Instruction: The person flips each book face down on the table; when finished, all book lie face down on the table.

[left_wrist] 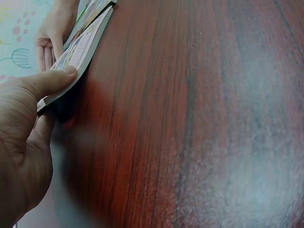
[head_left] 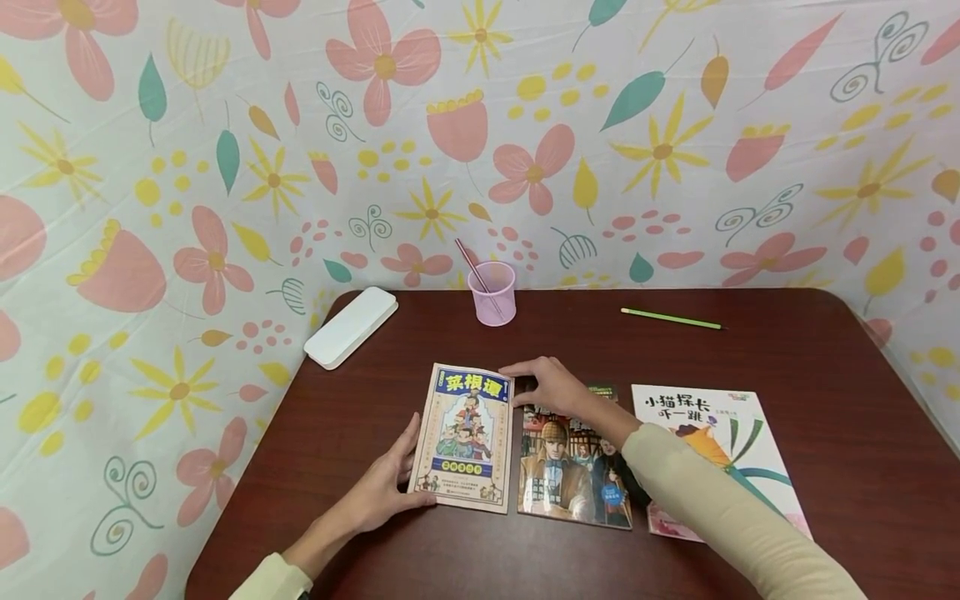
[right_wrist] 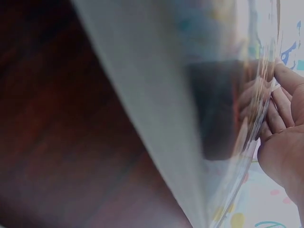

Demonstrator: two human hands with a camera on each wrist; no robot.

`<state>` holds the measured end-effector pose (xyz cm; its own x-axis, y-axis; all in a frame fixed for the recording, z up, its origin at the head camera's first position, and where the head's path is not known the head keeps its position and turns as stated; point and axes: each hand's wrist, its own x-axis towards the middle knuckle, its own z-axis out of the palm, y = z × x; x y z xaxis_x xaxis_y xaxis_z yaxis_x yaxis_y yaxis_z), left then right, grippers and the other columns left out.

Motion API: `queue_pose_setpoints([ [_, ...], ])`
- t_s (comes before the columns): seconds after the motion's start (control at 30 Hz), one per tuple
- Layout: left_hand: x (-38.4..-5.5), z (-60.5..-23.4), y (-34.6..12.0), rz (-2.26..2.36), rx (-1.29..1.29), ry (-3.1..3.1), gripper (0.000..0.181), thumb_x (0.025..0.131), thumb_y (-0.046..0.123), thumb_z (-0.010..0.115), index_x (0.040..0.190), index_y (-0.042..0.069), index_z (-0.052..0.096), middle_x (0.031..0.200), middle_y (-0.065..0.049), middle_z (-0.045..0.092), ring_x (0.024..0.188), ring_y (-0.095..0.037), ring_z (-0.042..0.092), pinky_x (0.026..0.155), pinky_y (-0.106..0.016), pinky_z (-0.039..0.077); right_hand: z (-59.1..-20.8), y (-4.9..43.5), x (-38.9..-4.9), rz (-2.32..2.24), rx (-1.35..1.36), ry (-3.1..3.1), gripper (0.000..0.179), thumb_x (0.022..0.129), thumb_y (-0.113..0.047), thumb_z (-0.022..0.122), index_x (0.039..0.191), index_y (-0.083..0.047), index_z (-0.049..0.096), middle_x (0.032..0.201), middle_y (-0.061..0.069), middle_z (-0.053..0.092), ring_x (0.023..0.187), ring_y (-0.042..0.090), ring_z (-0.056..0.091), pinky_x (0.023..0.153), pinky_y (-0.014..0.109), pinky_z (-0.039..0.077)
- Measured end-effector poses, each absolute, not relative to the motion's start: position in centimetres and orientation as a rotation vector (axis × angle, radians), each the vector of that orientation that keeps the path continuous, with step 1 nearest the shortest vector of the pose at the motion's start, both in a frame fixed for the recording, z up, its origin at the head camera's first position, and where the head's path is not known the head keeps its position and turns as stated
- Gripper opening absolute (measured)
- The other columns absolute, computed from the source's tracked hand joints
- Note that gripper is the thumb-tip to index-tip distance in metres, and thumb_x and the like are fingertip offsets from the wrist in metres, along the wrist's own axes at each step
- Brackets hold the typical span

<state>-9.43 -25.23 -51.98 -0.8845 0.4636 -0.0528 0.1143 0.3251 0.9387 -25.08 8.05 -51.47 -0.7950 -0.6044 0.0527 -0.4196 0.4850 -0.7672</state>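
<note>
In the head view, a children's book [head_left: 467, 437] with a blue title band and cartoon figures lies in front of me. My left hand [head_left: 390, 483] grips its lower left side. The left wrist view has the thumb [left_wrist: 57, 80] on the cover and fingers beneath the edge, which is lifted off the table. At the upper right corner, my right hand [head_left: 551, 383] holds the same book with thumb and fingertips. Beneath the right forearm is a glossy book [head_left: 558, 475] with a detective figure, its top partly covered.
A white book [head_left: 738, 458] with an orange cat lies on the right, partly under the right sleeve. Farther back are a white pencil case [head_left: 351, 327], a pink pen cup [head_left: 493, 304] with a pencil standing in it, and a green pencil [head_left: 671, 318]. Flowered cloth hangs behind the dark table [head_left: 585, 350].
</note>
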Motion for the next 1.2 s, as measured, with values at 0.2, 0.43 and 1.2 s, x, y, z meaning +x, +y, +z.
queue_pose_setpoints([
  [0.2, -9.7, -52.2, -25.7, 1.620, 0.473, 2.259, 0.115, 0.089, 0.003, 0.086, 0.170, 0.003, 0.004, 0.172, -0.026, 0.021, 0.141, -0.037, 0.053, 0.097, -0.030, 0.057, -51.4, 8.2, -25.2, -1.188, -0.890, 2.501, 0.057, 0.091, -0.012, 0.085, 0.145, -0.011, 0.067, 0.137, 0.010, 0.071, 0.111, 0.022, 0.072, 0.077, 0.031, 0.056],
  [0.43, -10.0, -52.1, -26.0, 1.675, 0.410, 2.186, 0.106, 0.089, 0.000, 0.085, 0.170, 0.004, 0.016, 0.151, -0.028, 0.054, 0.120, -0.027, 0.070, 0.089, -0.032, 0.061, -51.4, 8.2, -25.1, -1.192, -0.916, 2.497, 0.060, 0.090, -0.012, 0.086, 0.146, -0.007, 0.065, 0.140, 0.013, 0.069, 0.116, 0.027, 0.071, 0.082, 0.036, 0.059],
  [1.2, -10.3, -50.8, -26.7, 1.571, 0.433, 2.211, 0.059, 0.096, 0.003, 0.079, 0.146, -0.008, 0.049, 0.103, -0.015, 0.079, 0.078, -0.029, 0.079, 0.066, -0.042, 0.065, -49.9, 7.9, -25.8, -1.285, -0.905, 2.617, 0.034, 0.090, -0.004, 0.085, 0.123, -0.009, 0.080, 0.106, 0.003, 0.078, 0.090, 0.016, 0.071, 0.073, 0.032, 0.060],
])
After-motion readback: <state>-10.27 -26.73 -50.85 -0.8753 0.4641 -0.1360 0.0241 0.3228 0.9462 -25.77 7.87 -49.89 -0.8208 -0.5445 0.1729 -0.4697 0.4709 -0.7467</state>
